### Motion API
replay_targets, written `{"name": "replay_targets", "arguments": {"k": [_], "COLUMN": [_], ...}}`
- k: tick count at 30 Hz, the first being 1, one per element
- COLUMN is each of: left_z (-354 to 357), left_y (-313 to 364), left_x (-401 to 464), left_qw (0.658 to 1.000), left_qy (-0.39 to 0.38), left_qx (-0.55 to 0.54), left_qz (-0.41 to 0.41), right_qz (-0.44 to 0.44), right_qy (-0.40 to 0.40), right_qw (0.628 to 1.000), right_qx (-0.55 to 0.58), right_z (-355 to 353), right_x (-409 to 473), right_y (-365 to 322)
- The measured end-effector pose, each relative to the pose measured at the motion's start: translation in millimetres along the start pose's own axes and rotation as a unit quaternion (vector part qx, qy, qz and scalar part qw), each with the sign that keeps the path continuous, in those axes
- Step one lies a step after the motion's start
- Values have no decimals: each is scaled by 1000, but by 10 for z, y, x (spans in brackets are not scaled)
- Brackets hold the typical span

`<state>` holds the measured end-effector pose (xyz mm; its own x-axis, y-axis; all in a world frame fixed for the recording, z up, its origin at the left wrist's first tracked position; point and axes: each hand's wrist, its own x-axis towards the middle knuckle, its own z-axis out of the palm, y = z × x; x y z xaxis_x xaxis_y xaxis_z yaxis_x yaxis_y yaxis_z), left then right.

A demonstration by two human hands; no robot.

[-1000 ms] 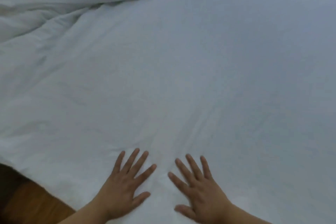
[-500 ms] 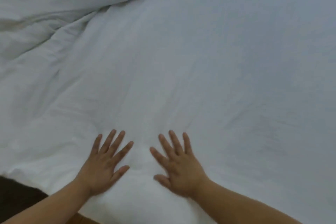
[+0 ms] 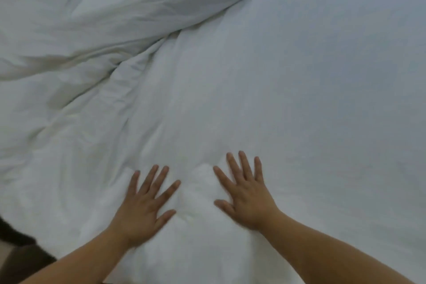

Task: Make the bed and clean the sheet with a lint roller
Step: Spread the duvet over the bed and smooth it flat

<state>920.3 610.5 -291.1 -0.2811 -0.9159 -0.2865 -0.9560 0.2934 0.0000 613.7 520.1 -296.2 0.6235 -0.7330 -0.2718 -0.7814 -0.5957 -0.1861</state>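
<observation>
A white sheet (image 3: 299,76) covers the bed and fills almost the whole view. A bunched white duvet (image 3: 115,11) lies in folds at the upper left, with creases running down toward the middle. My left hand (image 3: 143,210) lies flat on the sheet near the bed's front edge, fingers spread and straight. My right hand (image 3: 246,196) presses flat beside it, a small puff of fabric between the two. Neither hand holds anything. No lint roller is in view.
The bed's near edge shows at the lower left, with a dark strip of floor (image 3: 20,256) below it. The right half of the sheet is smooth; the left half is wrinkled.
Both hands have slid forward across the sheet, away from the bed's edge, staying flat and side by side. More of my forearms shows now.
</observation>
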Motion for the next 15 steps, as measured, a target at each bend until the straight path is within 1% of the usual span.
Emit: {"name": "replay_targets", "arguments": {"k": [3,5,6,8,10,12,13,15], "left_z": [63,-40,-120,-296,-394,-317,-233,-86], "left_y": [-236,-561,-725,-1075,-1406,-1571,-1581,-1515], "left_x": [-323,-174,-27,324,589,581,470,163], "left_qw": [996,992,992,996,998,999,999,999], "left_qy": [18,28,40,68,52,22,9,7], "left_qx": [-30,-35,-30,-15,13,26,19,-8], "left_qz": [83,120,116,64,20,25,34,48], "right_qz": [-51,-71,-65,-28,40,96,104,64], "right_qy": [-14,-22,-3,40,73,59,45,24], "right_qw": [998,997,998,999,997,994,994,998], "right_qx": [22,19,16,10,-3,0,2,3], "right_z": [137,38,-42,-247,-451,-535,-507,-344], "right_x": [-289,-183,-24,461,1079,1566,1688,1701], "right_y": [-674,-757,-722,-635,-515,-473,-529,-811]}}
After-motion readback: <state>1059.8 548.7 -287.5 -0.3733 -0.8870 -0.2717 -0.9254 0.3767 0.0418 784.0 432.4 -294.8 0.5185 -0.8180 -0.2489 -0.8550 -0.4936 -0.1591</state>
